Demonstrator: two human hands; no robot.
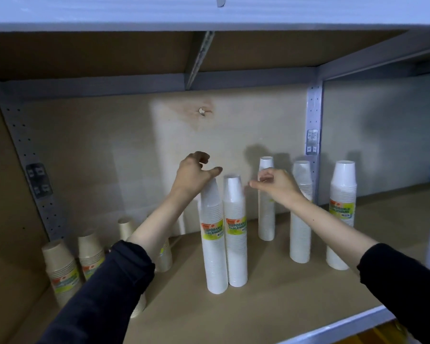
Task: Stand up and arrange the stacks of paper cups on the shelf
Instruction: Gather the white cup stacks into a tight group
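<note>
On shelf [271, 306], cup stacks [235, 232] stand upright.

Metal rack, grey frame. Brown board shelf [271, 306] with a pale metal front edge. Perforated grey uprights: one far left [23, 155], one far right [313, 115]. Pale plywood back panel [134, 150] with a knot and small hole [202, 111]. Upper shelf's underside [85, 55] in shadow. Lighting uneven.

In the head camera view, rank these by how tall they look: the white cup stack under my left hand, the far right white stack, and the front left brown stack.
1. White stack under the left hand, tallest.
2. Far right white stack.
3. Front left brown stack, shortest, though its base is hidden.
The middle stack sits farther back, so true heights may be closer.
</note>
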